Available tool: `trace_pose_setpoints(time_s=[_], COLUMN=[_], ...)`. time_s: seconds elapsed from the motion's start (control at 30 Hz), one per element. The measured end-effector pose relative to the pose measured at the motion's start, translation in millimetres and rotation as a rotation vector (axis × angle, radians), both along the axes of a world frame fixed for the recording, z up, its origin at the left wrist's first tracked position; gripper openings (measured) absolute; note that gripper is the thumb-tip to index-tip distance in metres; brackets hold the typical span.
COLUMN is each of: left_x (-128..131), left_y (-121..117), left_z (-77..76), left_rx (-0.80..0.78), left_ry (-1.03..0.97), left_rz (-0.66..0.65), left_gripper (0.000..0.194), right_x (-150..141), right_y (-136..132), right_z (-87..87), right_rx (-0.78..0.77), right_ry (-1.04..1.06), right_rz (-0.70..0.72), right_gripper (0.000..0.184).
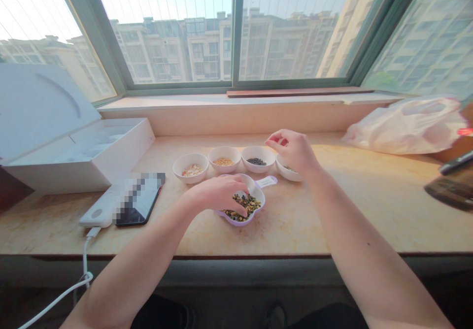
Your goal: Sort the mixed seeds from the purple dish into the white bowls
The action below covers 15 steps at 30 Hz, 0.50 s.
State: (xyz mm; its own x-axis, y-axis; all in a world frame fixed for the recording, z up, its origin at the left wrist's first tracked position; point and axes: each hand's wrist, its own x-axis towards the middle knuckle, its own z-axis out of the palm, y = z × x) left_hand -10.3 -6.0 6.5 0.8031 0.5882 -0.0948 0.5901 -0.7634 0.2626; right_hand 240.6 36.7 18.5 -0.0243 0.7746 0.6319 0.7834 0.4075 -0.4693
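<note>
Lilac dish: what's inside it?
The lilac dish holds a mix of dark and greenish beans or seeds. The left hand covers part of it, so what lies beneath is hidden.

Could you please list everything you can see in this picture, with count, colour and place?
small bowls: 4, white, in a row on the sill
handled dish: 1, lilac, in front of the bowls
mixed seeds: 1 heap, green and black, in the dish
box: 1, white, open, at left
power bank: 1, white, left of the dish
phone: 1, dark, partly blurred, beside the power bank
cable: 1, white, hanging below the power bank
plastic bag: 1, whitish, at right
stone sill: 1, beige, under everything
window: 1, green frame, behind the sill
left hand: 1, in the seeds
right hand: 1, above the rightmost bowl
</note>
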Motion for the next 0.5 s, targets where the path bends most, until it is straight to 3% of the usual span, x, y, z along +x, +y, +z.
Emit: trace_pose_setpoints(time_s=[0.13, 0.3, 0.4, 0.5], left_x=[2, 4, 5, 5], left_y=[3, 3, 2, 3], left_z=[-1.1, -0.2, 0.5, -1.4], left_rx=[-0.008, -0.019, -0.024, -0.028], left_ry=[0.067, 0.070, 0.058, 0.041], left_rz=[-0.011, 0.016, 0.020, 0.018], left_gripper=[0.044, 0.023, 0.017, 0.018], right_x=[15, 29, 26, 18], right_y=[5, 6, 9, 15], right_z=[-1.2, -4.2, -7.0, -11.9], right_rx=[-0.226, -0.576, -0.512, -0.357], right_ry=[-0.191, -0.344, -0.342, -0.327], right_rz=[-0.259, -0.473, -0.430, -0.229], right_gripper=[0.022, 0.029, 0.030, 0.026])
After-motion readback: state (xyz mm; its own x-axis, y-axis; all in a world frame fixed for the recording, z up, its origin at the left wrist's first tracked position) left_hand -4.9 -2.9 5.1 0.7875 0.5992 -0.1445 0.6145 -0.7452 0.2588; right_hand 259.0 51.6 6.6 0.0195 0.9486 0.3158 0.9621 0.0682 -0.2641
